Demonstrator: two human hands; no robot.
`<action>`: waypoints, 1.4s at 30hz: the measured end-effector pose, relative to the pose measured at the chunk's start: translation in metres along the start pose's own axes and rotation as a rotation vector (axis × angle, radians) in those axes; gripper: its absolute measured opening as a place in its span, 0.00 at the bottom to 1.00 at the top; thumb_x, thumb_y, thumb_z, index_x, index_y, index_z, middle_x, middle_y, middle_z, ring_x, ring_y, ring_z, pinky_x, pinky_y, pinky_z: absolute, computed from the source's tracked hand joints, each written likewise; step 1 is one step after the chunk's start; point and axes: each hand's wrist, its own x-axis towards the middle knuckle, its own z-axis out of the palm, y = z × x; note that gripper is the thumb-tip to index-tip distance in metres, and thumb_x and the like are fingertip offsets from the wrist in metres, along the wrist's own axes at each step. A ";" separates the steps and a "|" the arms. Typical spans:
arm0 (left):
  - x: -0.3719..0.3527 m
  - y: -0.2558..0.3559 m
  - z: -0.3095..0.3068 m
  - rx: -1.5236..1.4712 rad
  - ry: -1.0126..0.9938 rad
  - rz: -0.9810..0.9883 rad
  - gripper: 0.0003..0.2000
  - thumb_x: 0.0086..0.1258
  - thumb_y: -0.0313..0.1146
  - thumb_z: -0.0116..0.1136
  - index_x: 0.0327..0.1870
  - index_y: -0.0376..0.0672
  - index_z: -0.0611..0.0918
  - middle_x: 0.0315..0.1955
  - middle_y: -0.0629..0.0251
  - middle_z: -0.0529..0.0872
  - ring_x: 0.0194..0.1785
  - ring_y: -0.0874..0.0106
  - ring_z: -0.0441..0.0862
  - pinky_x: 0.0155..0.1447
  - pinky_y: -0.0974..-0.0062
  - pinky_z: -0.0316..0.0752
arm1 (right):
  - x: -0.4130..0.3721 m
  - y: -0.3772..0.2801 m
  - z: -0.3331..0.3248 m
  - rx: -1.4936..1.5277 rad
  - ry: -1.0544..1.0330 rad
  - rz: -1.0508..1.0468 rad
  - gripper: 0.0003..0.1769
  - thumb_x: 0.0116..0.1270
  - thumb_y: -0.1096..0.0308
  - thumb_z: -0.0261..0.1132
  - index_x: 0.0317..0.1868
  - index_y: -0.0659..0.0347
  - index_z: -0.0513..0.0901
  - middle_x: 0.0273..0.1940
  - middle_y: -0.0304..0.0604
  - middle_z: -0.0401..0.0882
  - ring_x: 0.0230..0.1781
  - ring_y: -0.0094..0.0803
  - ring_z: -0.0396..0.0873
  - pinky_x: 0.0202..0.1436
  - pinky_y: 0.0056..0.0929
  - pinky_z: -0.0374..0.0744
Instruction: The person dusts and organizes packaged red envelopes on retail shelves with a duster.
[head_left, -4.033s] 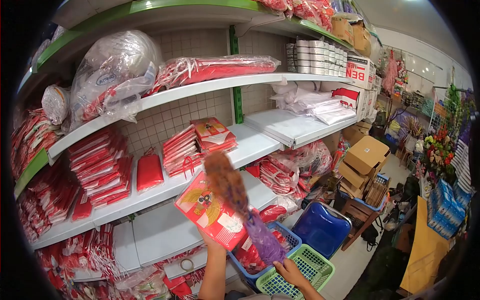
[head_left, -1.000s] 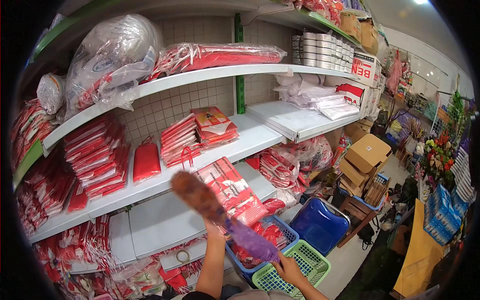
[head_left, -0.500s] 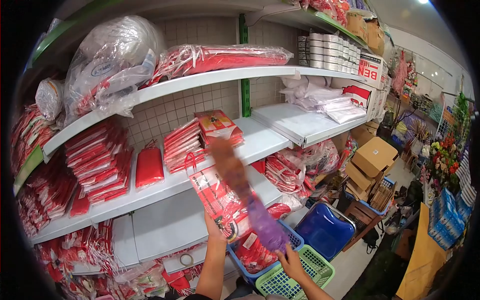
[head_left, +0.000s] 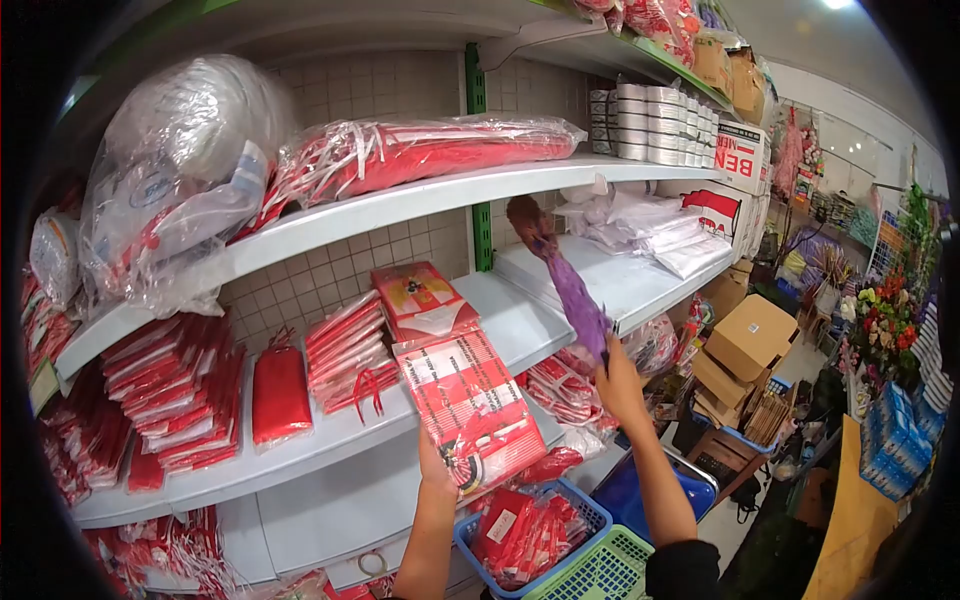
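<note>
Head view, my only feed. Red packet (head_left: 478, 405) is at the front edge of the middle shelf (head_left: 515, 325); can't tell if it touches.

Risks as I judge them: packet's wrap looks slick and the grip is low and one-sided, so a tilt or bump could drop it below the shelf, toward the blue basket (head_left: 604, 512). Duster (head_left: 574, 292) leans in front of the shelf's right part, near the white wrapped goods (head_left: 650, 225); a wide swing could drag those off. Packet's upper corner is close to the red stack (head_left: 345, 350) on the shelf; a shove could topple it.

Pose: hands well apart. Left hand (head_left: 436, 464) is clamped on the packet's lower-left edge, fingers mostly hidden, forearm near vertical below the shelf. Right hand (head_left: 622, 384) is wrapped round the duster's lower end, arm reaching up and forward toward the shelf. Duster-to-shelf contact: can't tell.
</note>
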 end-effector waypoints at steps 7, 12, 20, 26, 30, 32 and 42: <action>0.033 -0.008 0.003 0.034 0.042 -0.136 0.24 0.72 0.49 0.40 0.57 0.38 0.72 0.53 0.58 0.77 0.53 0.64 0.77 0.59 0.66 0.71 | 0.110 0.032 0.051 -0.414 -0.227 0.117 0.20 0.56 0.76 0.56 0.50 0.72 0.70 0.39 0.61 0.75 0.39 0.60 0.77 0.44 0.49 0.75; 0.052 -0.019 0.001 -0.020 0.013 -0.210 0.24 0.73 0.48 0.39 0.58 0.38 0.71 0.53 0.58 0.77 0.53 0.63 0.77 0.59 0.65 0.71 | 0.117 0.033 0.072 -0.683 -0.227 0.104 0.20 0.54 0.70 0.60 0.48 0.70 0.71 0.44 0.52 0.73 0.45 0.49 0.75 0.42 0.44 0.75; 0.071 -0.028 0.033 -0.046 -0.170 -0.220 0.26 0.73 0.52 0.32 0.59 0.40 0.70 0.53 0.58 0.77 0.54 0.64 0.76 0.59 0.64 0.70 | 0.024 -0.080 0.039 0.046 -0.140 -0.300 0.32 0.59 0.52 0.62 0.59 0.61 0.67 0.51 0.56 0.65 0.51 0.51 0.66 0.55 0.45 0.64; 0.091 -0.028 0.044 0.051 -0.273 -0.471 0.37 0.64 0.69 0.30 0.61 0.46 0.67 0.47 0.61 0.76 0.49 0.65 0.74 0.58 0.67 0.68 | -0.008 -0.088 0.039 0.505 -0.299 -0.229 0.33 0.62 0.65 0.60 0.65 0.67 0.59 0.57 0.56 0.67 0.61 0.44 0.65 0.65 0.35 0.62; 0.094 -0.017 0.060 0.317 -0.311 -0.300 0.39 0.66 0.68 0.28 0.72 0.52 0.47 0.68 0.59 0.54 0.70 0.62 0.54 0.70 0.58 0.48 | 0.030 -0.054 0.028 0.834 -0.382 0.112 0.28 0.63 0.74 0.53 0.64 0.66 0.62 0.52 0.49 0.72 0.52 0.31 0.72 0.56 0.27 0.69; 0.095 -0.013 0.057 0.502 -0.301 -0.195 0.35 0.70 0.61 0.31 0.72 0.50 0.50 0.71 0.58 0.50 0.73 0.62 0.47 0.73 0.61 0.42 | 0.053 -0.035 0.041 0.922 -0.302 0.240 0.26 0.64 0.75 0.50 0.64 0.64 0.63 0.46 0.44 0.75 0.44 0.24 0.74 0.46 0.22 0.74; 0.106 -0.023 0.034 1.839 -0.653 0.283 0.27 0.68 0.48 0.50 0.64 0.42 0.68 0.65 0.51 0.64 0.66 0.57 0.64 0.67 0.65 0.59 | 0.139 0.062 0.124 0.975 -0.491 0.636 0.17 0.60 0.74 0.57 0.50 0.67 0.77 0.38 0.45 0.81 0.37 0.34 0.81 0.43 0.28 0.79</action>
